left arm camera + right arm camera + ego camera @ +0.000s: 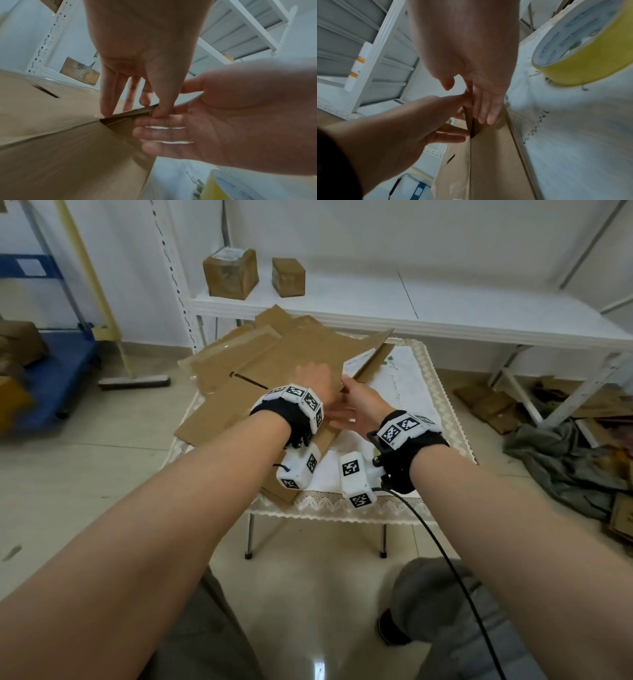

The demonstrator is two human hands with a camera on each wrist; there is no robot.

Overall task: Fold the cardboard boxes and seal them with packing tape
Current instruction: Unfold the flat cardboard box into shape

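A flattened brown cardboard box point(291, 354) lies tilted on the small cloth-covered table point(428, 392). My left hand point(313, 385) rests on its top face. In the left wrist view the left hand point(133, 108) has straight fingers on the upper layer and its thumb hooked at that layer's edge, pinching it beside a dark gap in the box point(51, 135). My right hand point(352, 405) is at the box's right edge. Its straight fingers point(488, 116) lie against the other layer of the box point(496, 162), thumb apart. A yellow tape roll point(583, 54) sits on the cloth beside the box.
More flat cardboard point(219, 361) is stacked under the box. Two closed boxes point(229, 273) point(287, 277) stand on the white shelf behind. On the floor are a blue cart point(58, 364) and a broom head point(133, 381) at left, with rags and cardboard scraps point(565, 460) at right.
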